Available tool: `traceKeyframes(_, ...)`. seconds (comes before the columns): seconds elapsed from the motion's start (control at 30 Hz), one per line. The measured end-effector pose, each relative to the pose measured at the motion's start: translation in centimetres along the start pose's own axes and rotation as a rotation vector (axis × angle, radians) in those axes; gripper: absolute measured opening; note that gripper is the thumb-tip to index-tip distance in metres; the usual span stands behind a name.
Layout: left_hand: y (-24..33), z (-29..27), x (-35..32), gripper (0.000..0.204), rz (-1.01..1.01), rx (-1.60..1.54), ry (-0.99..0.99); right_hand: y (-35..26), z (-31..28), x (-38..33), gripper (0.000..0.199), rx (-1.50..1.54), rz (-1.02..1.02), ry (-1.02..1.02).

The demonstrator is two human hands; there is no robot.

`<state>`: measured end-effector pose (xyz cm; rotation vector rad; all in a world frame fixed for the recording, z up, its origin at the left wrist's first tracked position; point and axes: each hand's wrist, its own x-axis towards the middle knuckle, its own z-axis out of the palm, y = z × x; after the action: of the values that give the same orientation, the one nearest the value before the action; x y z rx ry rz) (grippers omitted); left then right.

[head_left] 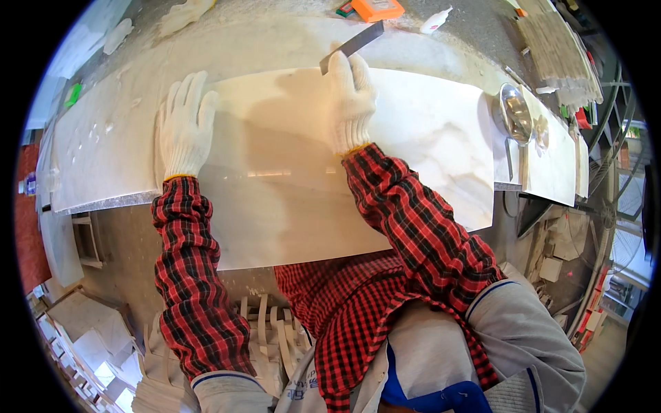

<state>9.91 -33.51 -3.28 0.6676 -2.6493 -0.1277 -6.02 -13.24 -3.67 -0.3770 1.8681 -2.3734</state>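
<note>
A veined marble slab (434, 138) lies beneath the right hand (353, 89), which grips a flat metal strip (361, 43) whose corner, if tilted, could scratch the polish, the left hand (186, 124) outstretched at the slab's left edge.

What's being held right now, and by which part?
The right hand appears to hold the dark flat strip near its left end; the left hand is open, with nothing visible in it.
</note>
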Motion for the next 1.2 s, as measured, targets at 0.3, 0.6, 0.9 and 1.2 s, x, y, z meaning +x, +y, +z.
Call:
traceKeyframes(0.3, 0.4, -0.6, -0.1, 0.046, -0.034, -0.037, -0.023, -8.3, -10.3, 0.8, 0.033, -0.167, 0.303, -0.245)
traceKeyframes(0.6, -0.3, 0.4, 0.0, 0.044, -0.019, -0.078, -0.010, -11.6, -14.1, -2.3, 0.037, -0.667, 0.585, -0.605)
traceKeyframes(0.9, 0.0, -0.2, 0.1, 0.044, -0.049, -0.069, -0.034, -9.4, -13.5, -3.7, 0.036, -0.978, 0.109, -0.761)
traceKeyframes(1.2, -0.2, -0.1, 0.2, 0.045, -0.046, -0.094, -0.048, -9.8, -13.1, -3.4, 0.031, -1.042, 0.010, -0.786)
